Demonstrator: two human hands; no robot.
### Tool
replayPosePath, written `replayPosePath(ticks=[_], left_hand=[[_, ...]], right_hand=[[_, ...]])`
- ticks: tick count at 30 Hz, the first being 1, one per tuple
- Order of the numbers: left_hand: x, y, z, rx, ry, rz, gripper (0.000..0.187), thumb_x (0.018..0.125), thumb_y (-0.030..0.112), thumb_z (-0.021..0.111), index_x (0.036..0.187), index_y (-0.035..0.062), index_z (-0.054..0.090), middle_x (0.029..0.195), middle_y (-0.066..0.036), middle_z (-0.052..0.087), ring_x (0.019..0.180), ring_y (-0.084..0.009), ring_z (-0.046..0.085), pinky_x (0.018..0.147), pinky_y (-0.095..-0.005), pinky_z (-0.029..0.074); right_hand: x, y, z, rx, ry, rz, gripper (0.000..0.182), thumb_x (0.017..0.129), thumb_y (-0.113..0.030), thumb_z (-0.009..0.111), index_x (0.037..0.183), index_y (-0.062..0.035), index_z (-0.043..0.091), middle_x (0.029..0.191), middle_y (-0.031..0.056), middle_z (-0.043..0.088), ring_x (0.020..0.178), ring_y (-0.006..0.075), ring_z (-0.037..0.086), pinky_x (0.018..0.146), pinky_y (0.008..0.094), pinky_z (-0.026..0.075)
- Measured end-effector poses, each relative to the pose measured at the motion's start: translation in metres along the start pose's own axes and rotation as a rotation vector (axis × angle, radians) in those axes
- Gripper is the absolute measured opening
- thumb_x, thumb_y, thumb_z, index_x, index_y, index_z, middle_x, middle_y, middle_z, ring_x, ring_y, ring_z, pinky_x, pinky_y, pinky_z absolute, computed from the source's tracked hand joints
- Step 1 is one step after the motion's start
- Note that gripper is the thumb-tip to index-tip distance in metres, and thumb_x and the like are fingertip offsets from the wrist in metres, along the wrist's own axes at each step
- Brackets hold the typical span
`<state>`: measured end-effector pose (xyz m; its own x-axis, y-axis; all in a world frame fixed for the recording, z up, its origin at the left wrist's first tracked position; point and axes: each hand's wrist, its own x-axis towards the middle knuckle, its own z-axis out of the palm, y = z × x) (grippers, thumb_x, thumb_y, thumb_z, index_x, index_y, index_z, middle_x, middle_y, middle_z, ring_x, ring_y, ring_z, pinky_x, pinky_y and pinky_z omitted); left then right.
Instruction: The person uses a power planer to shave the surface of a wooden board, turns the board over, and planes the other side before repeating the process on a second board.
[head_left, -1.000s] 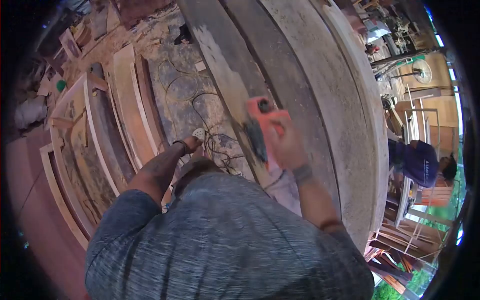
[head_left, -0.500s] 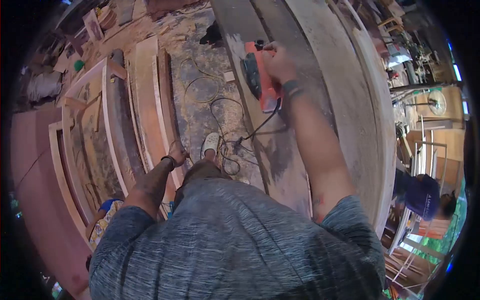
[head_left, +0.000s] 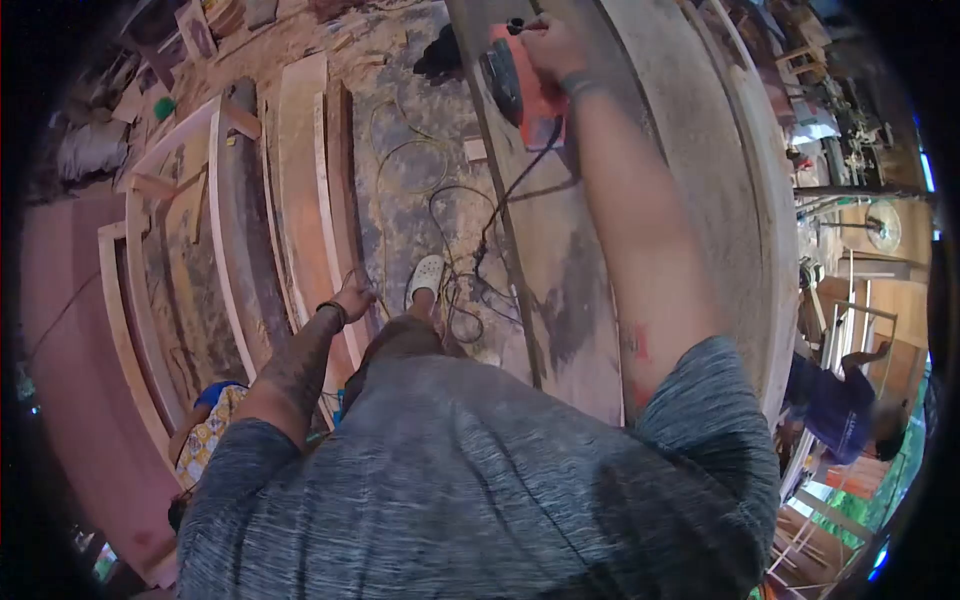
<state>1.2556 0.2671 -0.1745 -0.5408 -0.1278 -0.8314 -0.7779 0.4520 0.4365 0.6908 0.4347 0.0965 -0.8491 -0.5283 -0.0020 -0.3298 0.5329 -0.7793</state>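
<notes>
My right hand [head_left: 550, 48] grips a red and black power tool [head_left: 526, 88], which lies on a long wooden board [head_left: 575, 270] and has a dark cord trailing from its lower end. The hand is at the tool's upper right side, near the top of the view. Low at my left side, my left hand [head_left: 353, 298] hangs beside the edge of another plank [head_left: 303, 170]. Its fingers are partly spread, and nothing shows in them.
The cord [head_left: 484, 245] loops over the stained floor near my light clog [head_left: 427, 278]. Wooden frames [head_left: 217, 230] stand at the left. A person in patterned clothing [head_left: 208, 436] is at lower left, another in a dark shirt [head_left: 832, 405] at right. A fan [head_left: 883, 226] stands beyond.
My right hand and the tool have moved farther up along the board, away from me. My left hand has shifted slightly. The person at right has raised an arm.
</notes>
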Motion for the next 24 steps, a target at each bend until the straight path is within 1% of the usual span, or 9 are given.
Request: replayPosePath(ticks=[3, 5, 8, 9, 11, 13, 16, 20, 24], left_hand=[[0.019, 0.018, -0.011, 0.119, 0.245, 0.230, 0.050, 0.101, 0.044, 0.058, 0.126, 0.0031, 0.071, 0.125, -0.026, 0.070, 0.120, -0.0419, 0.066, 0.104, -0.0479, 0.050], [-0.036, 0.138, -0.046, 0.231, 0.390, 0.422, 0.045, 0.099, 0.041, 0.062, 0.122, 0.0023, 0.072, 0.120, -0.024, 0.071, 0.114, -0.0410, 0.068, 0.098, -0.0477, 0.052], [-0.089, 0.281, -0.063, 0.216, 0.442, 0.707, 0.040, 0.098, 0.038, 0.065, 0.116, 0.0025, 0.072, 0.115, -0.022, 0.072, 0.108, -0.0416, 0.068, 0.093, -0.0480, 0.054], [-0.104, 0.327, -0.058, 0.235, 0.407, 0.780, 0.040, 0.098, 0.038, 0.065, 0.114, 0.0028, 0.073, 0.115, -0.021, 0.073, 0.107, -0.0412, 0.068, 0.093, -0.0482, 0.054], [-0.103, 0.384, -0.019, 0.273, 0.543, 1.270, 0.039, 0.098, 0.041, 0.063, 0.111, 0.0056, 0.073, 0.110, -0.019, 0.074, 0.102, -0.0400, 0.070, 0.091, -0.0489, 0.055], [-0.143, 0.440, 0.034, 0.534, 0.280, 1.230, 0.031, 0.098, 0.039, 0.063, 0.107, 0.0111, 0.073, 0.094, -0.015, 0.074, 0.098, -0.0390, 0.069, 0.084, -0.0527, 0.055], [-0.125, 0.457, 0.134, 0.846, -0.107, 1.360, 0.023, 0.093, 0.038, 0.063, 0.104, 0.0214, 0.074, 0.096, -0.011, 0.074, 0.098, -0.0368, 0.070, 0.083, -0.0513, 0.056], [-0.178, 0.455, 0.192, 1.041, -0.195, 1.401, 0.020, 0.088, 0.034, 0.064, 0.104, 0.0251, 0.074, 0.097, -0.009, 0.075, 0.092, -0.0344, 0.072, 0.079, -0.0508, 0.058], [-0.172, 0.462, 0.186, 1.027, -0.204, 1.446, 0.027, 0.088, 0.036, 0.064, 0.113, 0.0254, 0.070, 0.095, -0.011, 0.075, 0.088, -0.0356, 0.073, 0.072, -0.0511, 0.058]], right_hand=[[-0.044, -0.019, -0.017, -0.224, 0.071, -0.091, 0.042, 0.089, -0.036, 0.067, 0.119, -0.0082, 0.072, 0.104, 0.0158, 0.077, 0.099, 0.0313, 0.074, 0.088, 0.0407, 0.057], [-0.089, 0.002, -0.019, -0.143, 0.086, -0.080, 0.042, 0.091, -0.039, 0.062, 0.120, -0.0109, 0.073, 0.115, 0.0218, 0.074, 0.109, 0.0403, 0.070, 0.094, 0.0468, 0.055], [-0.225, 0.023, -0.046, -0.098, 0.044, -0.032, 0.056, 0.095, -0.043, 0.063, 0.139, -0.0087, 0.062, 0.121, 0.0222, 0.072, 0.113, 0.0397, 0.069, 0.097, 0.0471, 0.054], [-0.282, 0.003, -0.067, -0.053, -0.043, 0.016, 0.054, 0.098, -0.036, 0.062, 0.144, -0.0079, 0.058, 0.124, 0.0209, 0.070, 0.117, 0.0367, 0.068, 0.099, 0.0446, 0.053], [-0.379, 0.025, -0.076, -0.015, 0.027, -0.001, 0.036, 0.102, -0.030, 0.060, 0.130, -0.0064, 0.063, 0.125, 0.0197, 0.064, 0.114, 0.0350, 0.068, 0.099, 0.0431, 0.052], [-0.468, 0.017, -0.098, -0.130, 0.076, -0.024, 0.030, 0.100, -0.024, 0.063, 0.122, -0.0048, 0.063, 0.124, 0.0200, 0.065, 0.114, 0.0367, 0.068, 0.099, 0.0447, 0.052], [-0.566, -0.004, -0.119, -0.335, 0.051, 0.130, 0.028, 0.098, -0.017, 0.065, 0.121, -0.0022, 0.065, 0.120, 0.0215, 0.069, 0.110, 0.0394, 0.069, 0.097, 0.0452, 0.054], [-0.634, 0.005, -0.125, -0.175, 0.090, 0.237, 0.028, 0.097, -0.019, 0.066, 0.120, -0.0019, 0.066, 0.115, 0.0219, 0.071, 0.108, 0.0397, 0.070, 0.092, 0.0459, 0.055], [-0.630, 0.013, -0.121, -0.146, 0.163, 0.214, 0.029, 0.097, -0.021, 0.066, 0.119, -0.0029, 0.067, 0.114, 0.0217, 0.072, 0.106, 0.0392, 0.071, 0.091, 0.0463, 0.055]])
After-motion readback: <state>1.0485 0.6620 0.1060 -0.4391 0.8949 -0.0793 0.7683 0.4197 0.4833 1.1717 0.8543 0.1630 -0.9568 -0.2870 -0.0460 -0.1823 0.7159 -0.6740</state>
